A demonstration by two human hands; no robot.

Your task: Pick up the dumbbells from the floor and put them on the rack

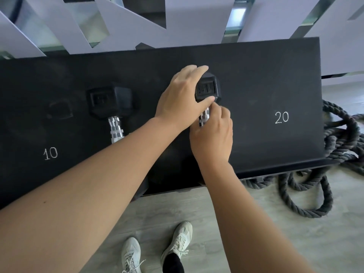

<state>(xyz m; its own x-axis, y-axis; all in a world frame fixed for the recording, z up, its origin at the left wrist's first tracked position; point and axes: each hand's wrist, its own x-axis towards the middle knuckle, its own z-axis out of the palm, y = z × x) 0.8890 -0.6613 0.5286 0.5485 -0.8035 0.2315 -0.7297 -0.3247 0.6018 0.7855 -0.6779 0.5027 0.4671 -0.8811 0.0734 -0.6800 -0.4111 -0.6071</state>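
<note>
Person, head-cam view: both forearms bare to frame edge, no sleeves visible. Left hand (182, 95) and right hand (213, 133) bare; no gloves, rings or watch. Small dark mole on left forearm. Feet: pale off-white lace-up sneakers (178, 241), white laces; black sock or trouser leg at right ankle

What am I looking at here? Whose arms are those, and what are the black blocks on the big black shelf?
A person wears a camera on their head, so you look down as they do. The big black shelf is a dumbbell rack, chalked 10 and 20. One dumbbell, a weight for lifting, lies there untouched. The left hand grips the black end of a second dumbbell, while the right hand holds its shiny handle. A thick rope and the person's shoes are on the floor.
</note>
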